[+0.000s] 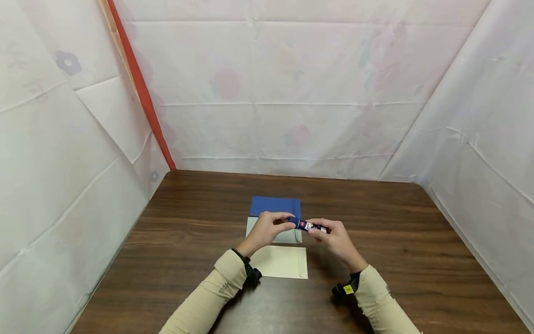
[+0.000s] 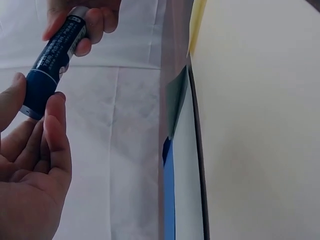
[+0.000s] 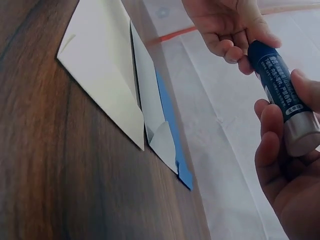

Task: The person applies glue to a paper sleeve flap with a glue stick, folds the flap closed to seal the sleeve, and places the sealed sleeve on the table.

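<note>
Both hands hold a dark blue glue stick (image 1: pixel 304 225) above the envelopes. The left hand (image 1: pixel 268 228) pinches its blue cap end between thumb and fingers. My right hand (image 1: pixel 335 236) grips the printed barrel near the pale grey base, which shows in the right wrist view. The cap (image 2: pixel 39 92) sits against the barrel. Under the hands lie a blue envelope (image 1: pixel 271 204) at the back and a grey-green envelope (image 1: pixel 288 238) overlapping its front edge. A cream envelope (image 1: pixel 281 262) lies nearest the person, its flap on the right side.
The envelopes lie on a dark wood-grain table (image 1: pixel 187 222). White patterned cloth (image 1: pixel 267 93) hangs behind and at both sides, with a red strip (image 1: pixel 142 88) at the back left corner. A black wrist camera (image 1: pixel 345 290) is strapped on the right wrist, another on the left.
</note>
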Available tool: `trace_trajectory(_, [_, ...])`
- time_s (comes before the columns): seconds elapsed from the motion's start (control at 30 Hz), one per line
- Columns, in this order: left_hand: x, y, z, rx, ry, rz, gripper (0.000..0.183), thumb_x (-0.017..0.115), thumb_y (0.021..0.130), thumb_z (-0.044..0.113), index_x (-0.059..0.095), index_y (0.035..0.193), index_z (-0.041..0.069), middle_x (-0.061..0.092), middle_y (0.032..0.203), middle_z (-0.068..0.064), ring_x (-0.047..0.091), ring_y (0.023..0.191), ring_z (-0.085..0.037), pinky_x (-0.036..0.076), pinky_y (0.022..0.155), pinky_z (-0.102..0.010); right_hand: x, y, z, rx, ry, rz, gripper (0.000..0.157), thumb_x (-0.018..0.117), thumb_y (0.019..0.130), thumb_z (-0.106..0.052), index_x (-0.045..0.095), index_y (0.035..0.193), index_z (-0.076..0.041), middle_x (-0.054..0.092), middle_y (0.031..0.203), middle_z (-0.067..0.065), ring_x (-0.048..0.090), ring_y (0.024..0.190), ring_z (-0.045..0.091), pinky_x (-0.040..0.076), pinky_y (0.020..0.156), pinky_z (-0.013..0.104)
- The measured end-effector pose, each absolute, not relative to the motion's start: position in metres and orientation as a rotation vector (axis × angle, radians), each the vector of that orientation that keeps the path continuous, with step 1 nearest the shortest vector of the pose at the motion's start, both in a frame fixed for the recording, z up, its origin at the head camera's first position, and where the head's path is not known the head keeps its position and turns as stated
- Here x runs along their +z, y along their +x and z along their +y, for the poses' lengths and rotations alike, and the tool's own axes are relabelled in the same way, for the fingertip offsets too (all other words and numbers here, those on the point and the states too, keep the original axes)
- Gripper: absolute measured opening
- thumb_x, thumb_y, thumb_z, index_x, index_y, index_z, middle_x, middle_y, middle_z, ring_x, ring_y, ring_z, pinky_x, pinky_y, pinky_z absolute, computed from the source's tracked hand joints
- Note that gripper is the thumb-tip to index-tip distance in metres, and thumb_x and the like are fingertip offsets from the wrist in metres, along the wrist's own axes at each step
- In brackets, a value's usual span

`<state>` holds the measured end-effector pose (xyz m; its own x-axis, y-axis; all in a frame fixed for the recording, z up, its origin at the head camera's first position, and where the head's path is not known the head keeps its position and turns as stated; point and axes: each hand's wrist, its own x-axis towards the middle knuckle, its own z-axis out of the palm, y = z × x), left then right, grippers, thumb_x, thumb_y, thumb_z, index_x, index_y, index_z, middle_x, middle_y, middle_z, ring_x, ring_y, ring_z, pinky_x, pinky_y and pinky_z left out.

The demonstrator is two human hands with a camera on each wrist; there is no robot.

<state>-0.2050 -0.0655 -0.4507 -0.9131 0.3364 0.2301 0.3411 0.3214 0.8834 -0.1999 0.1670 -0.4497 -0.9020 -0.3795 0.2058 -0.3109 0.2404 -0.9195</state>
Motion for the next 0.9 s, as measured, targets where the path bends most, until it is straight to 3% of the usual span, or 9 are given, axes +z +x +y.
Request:
trace_trajectory(0.27, [-0.45, -0.206, -0.067, -1.637, -0.71, -2.554, 0.026, 0.069, 0.091, 0.023, 0.074, 0.112, 0.007, 0.075, 0.096, -0.009, 0.051, 0.068, -0.008, 0.038, 0.057, -0.018, -0.45, -0.203, 0.165, -1.785, -0.654, 2.379, 0.025, 0.065, 0.092, -0.007, 0.066, 0.112, 0.009, 0.063, 0.084, 0.018, 0.058, 0.066, 0.015, 0.052, 0.06, 0.028])
trace_trajectory(0.57, [-0.446, -0.204, -0.069, -1.77, -0.635, -2.53, 0.025, 0.069, 0.091, 0.024, 0.074, 0.109, 0.007, 0.072, 0.083, -0.011, 0.052, 0.067, -0.008, 0.037, 0.059, -0.019, -0.443, -0.203, 0.165, -1.703, -0.696, 2.394, 0.025, 0.066, 0.092, -0.012, 0.069, 0.11, 0.005, 0.062, 0.077, 0.006, 0.058, 0.065, 0.024, 0.054, 0.06, 0.033])
trace_trajectory(0.8, [-0.446, -0.203, -0.068, -1.834, -0.585, -2.504, 0.027, 0.07, 0.091, 0.022, 0.072, 0.111, 0.004, 0.073, 0.088, -0.017, 0.061, 0.078, -0.039, 0.041, 0.061, -0.019, -0.441, -0.203, 0.166, -1.588, -0.747, 2.43, 0.022, 0.067, 0.092, -0.013, 0.069, 0.11, 0.0, 0.063, 0.081, 0.011, 0.054, 0.067, 0.008, 0.051, 0.059, 0.03])
trace_trajectory(0.9, [-0.446, -0.202, -0.068, -1.855, -0.572, -2.497, 0.027, 0.07, 0.09, 0.021, 0.072, 0.111, 0.004, 0.073, 0.088, -0.015, 0.06, 0.081, -0.045, 0.041, 0.061, -0.019, -0.441, -0.204, 0.165, -1.568, -0.763, 2.44, 0.023, 0.068, 0.092, -0.013, 0.069, 0.11, 0.0, 0.064, 0.083, 0.01, 0.054, 0.067, 0.006, 0.051, 0.059, 0.028])
